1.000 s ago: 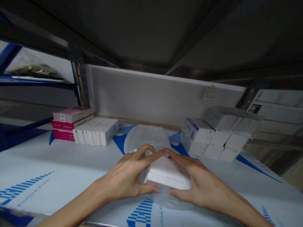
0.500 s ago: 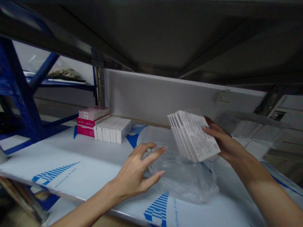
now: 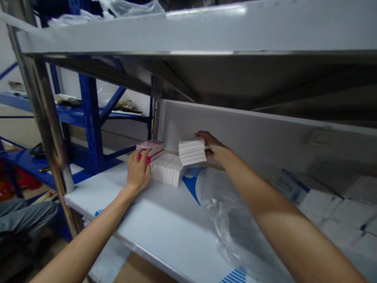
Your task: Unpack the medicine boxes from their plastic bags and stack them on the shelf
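Note:
My right hand (image 3: pixel 213 147) is shut on a small stack of white boxes (image 3: pixel 192 152), held flat at the back of the white shelf board (image 3: pixel 165 220). The stack sits just above and to the right of a row of white boxes (image 3: pixel 166 169) standing on the shelf. My left hand (image 3: pixel 138 171) rests with its fingers against the end of the pink-and-red medicine boxes (image 3: pixel 150 148), next to that row. Its palm faces the boxes, and part of the pink stack is hidden behind it. A crumpled clear plastic bag (image 3: pixel 226 208) lies below my right forearm.
Bundles of white boxes (image 3: pixel 332 212) lie at the lower right. A steel shelf post (image 3: pixel 44 118) stands at the left, with a blue metal rack (image 3: pixel 88 118) behind it. A steel shelf (image 3: pixel 188 31) runs overhead. A seated person's grey trouser leg (image 3: pixel 23 212) shows at the far left.
The white stack, earlier upright in my right hand, now lies flat at the shelf's back. My left hand has moved from the plastic bag to the pink boxes. The view has pulled back.

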`<state>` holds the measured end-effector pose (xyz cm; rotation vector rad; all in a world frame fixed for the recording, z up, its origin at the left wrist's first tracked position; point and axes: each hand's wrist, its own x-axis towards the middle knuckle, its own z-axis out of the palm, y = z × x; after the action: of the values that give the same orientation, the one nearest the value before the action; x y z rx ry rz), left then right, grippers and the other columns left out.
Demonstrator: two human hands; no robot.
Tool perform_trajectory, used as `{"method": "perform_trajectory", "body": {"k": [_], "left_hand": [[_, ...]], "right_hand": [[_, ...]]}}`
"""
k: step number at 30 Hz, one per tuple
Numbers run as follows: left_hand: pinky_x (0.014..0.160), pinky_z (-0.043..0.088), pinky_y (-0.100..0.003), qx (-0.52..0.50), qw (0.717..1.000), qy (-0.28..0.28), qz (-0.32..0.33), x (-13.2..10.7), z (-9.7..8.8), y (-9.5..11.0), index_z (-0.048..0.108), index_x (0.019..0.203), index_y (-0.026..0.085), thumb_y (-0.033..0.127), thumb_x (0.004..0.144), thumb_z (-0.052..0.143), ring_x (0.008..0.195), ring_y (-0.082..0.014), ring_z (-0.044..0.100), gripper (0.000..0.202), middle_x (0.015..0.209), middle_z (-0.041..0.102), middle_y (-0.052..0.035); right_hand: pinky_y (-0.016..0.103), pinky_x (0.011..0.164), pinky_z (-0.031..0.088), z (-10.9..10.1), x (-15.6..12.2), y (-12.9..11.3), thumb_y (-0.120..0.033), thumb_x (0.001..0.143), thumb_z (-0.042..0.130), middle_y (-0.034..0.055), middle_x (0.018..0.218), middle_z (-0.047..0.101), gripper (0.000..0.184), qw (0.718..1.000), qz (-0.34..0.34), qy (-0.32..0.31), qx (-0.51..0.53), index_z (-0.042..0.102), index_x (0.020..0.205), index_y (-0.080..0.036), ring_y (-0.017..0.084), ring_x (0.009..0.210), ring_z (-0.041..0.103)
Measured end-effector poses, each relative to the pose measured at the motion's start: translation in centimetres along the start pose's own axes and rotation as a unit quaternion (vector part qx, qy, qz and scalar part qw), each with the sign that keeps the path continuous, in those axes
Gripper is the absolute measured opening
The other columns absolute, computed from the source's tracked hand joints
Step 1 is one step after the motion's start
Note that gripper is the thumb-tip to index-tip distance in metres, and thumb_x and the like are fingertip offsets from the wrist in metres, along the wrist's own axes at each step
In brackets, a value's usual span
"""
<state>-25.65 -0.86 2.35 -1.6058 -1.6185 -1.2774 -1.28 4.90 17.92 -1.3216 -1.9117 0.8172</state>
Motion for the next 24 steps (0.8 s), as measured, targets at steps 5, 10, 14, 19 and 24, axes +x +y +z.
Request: {"method": "perform_trajectory", "body": {"k": [5, 10, 14, 19, 24], "left_hand": [[0.117, 0.031, -0.055, 0.035, 0.998, -0.040, -0.025, -1.1, 1.1, -1.2, 0.043, 0.150, 0.018, 0.014, 0.083, 0.043, 0.147, -0.0360, 0.030, 0.068, 0.159, 0.037, -0.0151], [0.117, 0.031, -0.055, 0.060, 0.995, -0.073, -0.033, -1.4, 1.9, -1.6, 0.035, 0.155, 0.017, 0.010, 0.081, 0.043, 0.153, -0.0332, 0.023, 0.074, 0.163, 0.035, -0.0134], [0.117, 0.032, -0.055, 0.067, 0.995, -0.069, -0.036, -1.5, 2.0, -1.7, 0.036, 0.154, 0.015, 0.011, 0.080, 0.044, 0.153, -0.0331, 0.023, 0.075, 0.163, 0.033, -0.0160], [0.118, 0.030, -0.055, 0.068, 0.994, -0.079, -0.027, -1.4, 1.9, -1.0, 0.036, 0.153, 0.012, 0.011, 0.078, 0.046, 0.151, -0.0353, 0.027, 0.075, 0.162, 0.033, -0.0191], [0.117, 0.030, -0.056, 0.059, 0.994, -0.085, -0.029, -1.4, 1.6, -0.4, 0.029, 0.156, 0.010, 0.013, 0.078, 0.045, 0.151, -0.0352, 0.028, 0.080, 0.162, 0.032, -0.0195]], "right_hand": [[0.042, 0.091, 0.052, 6.4, 4.0, -2.5, -0.046, 0.086, 0.056, 0.0122, 0.135, 0.059, 0.048, 0.990, 0.004, 0.015, -0.139, 0.059, 0.130, -0.028, 0.030, 0.114, 0.063], [0.046, 0.102, 0.047, 11.1, 6.0, -4.4, -0.043, 0.083, 0.060, 0.0171, 0.145, 0.047, 0.048, 0.972, 0.007, 0.008, -0.234, 0.066, 0.127, -0.024, 0.034, 0.126, 0.057], [0.043, 0.099, 0.050, 13.3, 7.0, -5.5, -0.046, 0.083, 0.061, 0.0202, 0.144, 0.049, 0.053, 0.963, 0.019, 0.002, -0.267, 0.067, 0.127, -0.016, 0.035, 0.130, 0.054], [0.040, 0.094, 0.054, 14.3, 7.5, -6.6, -0.044, 0.086, 0.058, 0.0203, 0.142, 0.051, 0.050, 0.958, 0.031, 0.000, -0.285, 0.067, 0.127, -0.015, 0.033, 0.132, 0.052], [0.038, 0.087, 0.057, 14.0, 7.3, -7.0, -0.040, 0.084, 0.062, 0.0213, 0.141, 0.054, 0.047, 0.956, 0.031, -0.010, -0.291, 0.070, 0.123, -0.015, 0.034, 0.134, 0.049]]}}
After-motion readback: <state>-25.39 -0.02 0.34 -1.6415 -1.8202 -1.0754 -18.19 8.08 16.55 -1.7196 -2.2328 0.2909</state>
